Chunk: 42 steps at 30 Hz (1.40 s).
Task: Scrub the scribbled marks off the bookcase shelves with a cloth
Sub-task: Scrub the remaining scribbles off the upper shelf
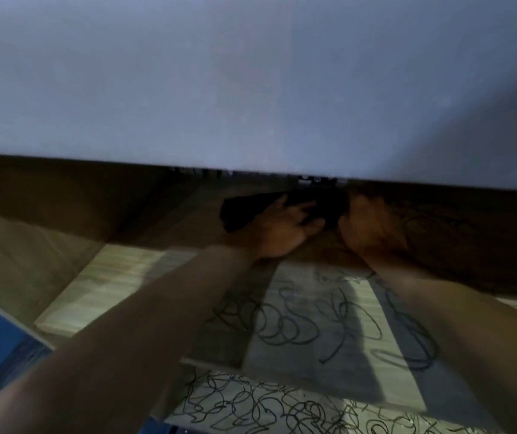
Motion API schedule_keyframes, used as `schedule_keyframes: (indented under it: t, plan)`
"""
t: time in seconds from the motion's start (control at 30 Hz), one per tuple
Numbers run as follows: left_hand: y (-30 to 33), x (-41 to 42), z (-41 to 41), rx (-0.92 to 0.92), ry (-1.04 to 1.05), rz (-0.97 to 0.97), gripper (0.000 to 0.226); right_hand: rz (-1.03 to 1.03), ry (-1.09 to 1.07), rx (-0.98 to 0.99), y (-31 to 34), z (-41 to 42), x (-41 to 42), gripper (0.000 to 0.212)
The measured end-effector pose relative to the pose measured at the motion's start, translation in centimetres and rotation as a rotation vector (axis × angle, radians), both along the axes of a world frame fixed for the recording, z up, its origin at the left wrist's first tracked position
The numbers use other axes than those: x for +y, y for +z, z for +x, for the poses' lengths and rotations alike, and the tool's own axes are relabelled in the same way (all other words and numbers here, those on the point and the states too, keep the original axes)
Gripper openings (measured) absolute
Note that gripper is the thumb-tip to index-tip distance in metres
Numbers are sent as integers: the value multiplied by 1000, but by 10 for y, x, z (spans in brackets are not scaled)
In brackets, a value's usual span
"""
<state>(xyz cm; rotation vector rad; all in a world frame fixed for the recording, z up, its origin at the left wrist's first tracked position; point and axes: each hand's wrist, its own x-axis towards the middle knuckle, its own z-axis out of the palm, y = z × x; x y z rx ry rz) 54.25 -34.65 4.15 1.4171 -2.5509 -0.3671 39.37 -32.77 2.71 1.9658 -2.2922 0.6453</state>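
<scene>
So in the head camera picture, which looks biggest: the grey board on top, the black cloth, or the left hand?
1. Grey board: by far the largest, filling the upper part of the view.
2. and 3. Dark cloth and left hand: they look about alike; the cloth is partly covered and in shadow, so no ranking.

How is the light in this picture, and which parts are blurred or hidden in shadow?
Head view: dim and soft throughout. The left hand and right hand reach with the dark cloth into deep shadow under the pale board; the right hand's fingers cannot be made out. The forearms are blurred and throw shadows across the lit shelf, where the scribbles stay readable.
</scene>
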Motion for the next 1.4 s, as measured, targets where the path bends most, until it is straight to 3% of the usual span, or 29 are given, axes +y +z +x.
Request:
schedule_keyframes:
  t: [0.07,0.17,0.23,0.33,0.43,0.5,0.67,0.77,0.83,0.93,1.03,1.2,1.3,1.4]
  plan:
    - [3,-6,12,4,15,57,47,86,15,-4,-2,-1,-1,42]
    - [7,-23,24,13,242,37,49,80,2,12,-5,-2,-1,44]
    - [2,-4,21,-7,110,32,49,55,-14,-4,-2,0,-1,41]
    - [-17,18,53,37,-62,194,45,52,-17,-7,2,2,-2,46]
    - [-15,-3,104,271,245,200,44,79,-12,-25,2,3,5,51]
    - [-6,4,115,236,390,177,48,68,3,-44,4,6,9,49]
    - [-12,90,112,133,-72,190,37,60,12,-48,6,8,10,40]
    - [-5,66,119,312,133,281,40,82,23,-33,7,12,14,36]
    - [-2,48,110,331,255,270,47,84,27,-25,7,15,19,34]
    - [-18,75,99,237,16,116,43,92,31,-26,7,18,23,33]
    - [-22,106,129,179,-167,240,40,89,18,-35,7,19,23,34]
    - [-11,61,137,269,207,211,40,88,10,-36,8,19,25,33]
    - [-23,99,119,126,-58,127,49,95,12,-52,8,19,24,34]
    - [-30,116,144,176,-193,233,46,99,10,-63,7,19,24,34]
